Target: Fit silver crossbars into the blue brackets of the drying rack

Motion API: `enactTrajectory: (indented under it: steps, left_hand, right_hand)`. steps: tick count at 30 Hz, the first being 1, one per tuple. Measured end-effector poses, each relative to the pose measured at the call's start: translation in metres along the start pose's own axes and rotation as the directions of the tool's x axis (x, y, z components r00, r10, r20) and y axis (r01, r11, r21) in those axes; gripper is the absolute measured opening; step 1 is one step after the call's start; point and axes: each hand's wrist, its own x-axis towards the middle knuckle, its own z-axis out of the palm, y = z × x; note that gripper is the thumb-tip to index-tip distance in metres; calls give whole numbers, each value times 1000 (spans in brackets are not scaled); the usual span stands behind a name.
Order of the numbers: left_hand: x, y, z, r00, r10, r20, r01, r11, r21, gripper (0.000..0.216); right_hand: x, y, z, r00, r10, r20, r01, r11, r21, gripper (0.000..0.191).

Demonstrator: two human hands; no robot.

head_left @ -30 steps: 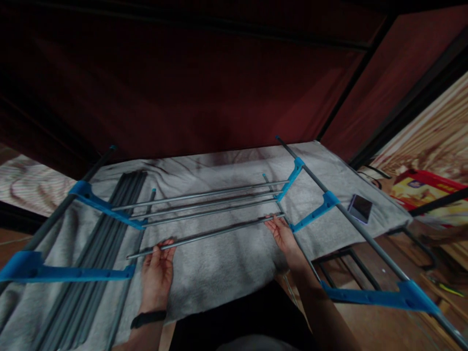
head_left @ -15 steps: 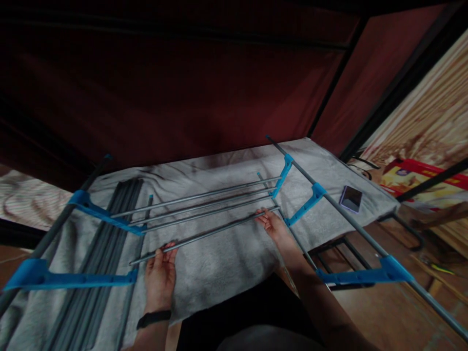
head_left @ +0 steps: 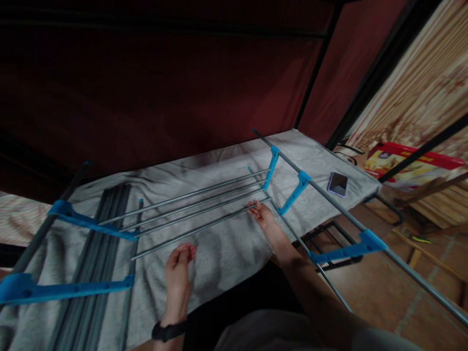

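Note:
My right hand (head_left: 261,214) pinches a thin grey metal tube (head_left: 204,226) near its right end. The tube's left end (head_left: 134,257) rests by the lower left blue bracket (head_left: 69,291), over a grey rod. Just below the tube, my left hand (head_left: 180,258) is off it, fingers curled together with nothing visible in them. Several similar tubes (head_left: 193,194) span between the upper left blue bracket (head_left: 93,222) and the upper right blue bracket (head_left: 271,168). More blue brackets sit on the right-hand long pole (head_left: 336,204), one of them (head_left: 345,251) low on the right.
A bundle of dark grey tubes (head_left: 100,253) lies at left on the grey blanket (head_left: 219,273). A phone (head_left: 338,184) lies near the blanket's right edge. Beyond are a red and yellow box (head_left: 409,165) and wooden slats (head_left: 438,200). A dark red panel (head_left: 175,97) stands behind.
My left hand has let go of the tube and moved right and down from it. My right hand keeps its hold near the right end. The whole view has shifted slightly.

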Motion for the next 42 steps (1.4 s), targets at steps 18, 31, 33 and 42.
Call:
enactTrajectory:
  steps: [18,31,33,42]
  left_hand:
    - [-179,-19,98,267,-2,964,-491,860,137,49]
    - [-180,-13,109,296,25,955,-521,842,140,68]
    - [-185,-8,107,208,26,978,-533,841,91,65]
    - [-193,-12,102,195,26,980,-451,890,66,53]
  right_hand:
    - [-5,-4,-3,999,-9,50,9,1000,-9,20]
    - [-5,-8,-2,998,3,59,-2,1000,-24,23]
    - [-5,-6,-4,997,2,72,0,1000,-19,24]
    - [3,-2,-11,995,4,101,-4,1000,-5,24]
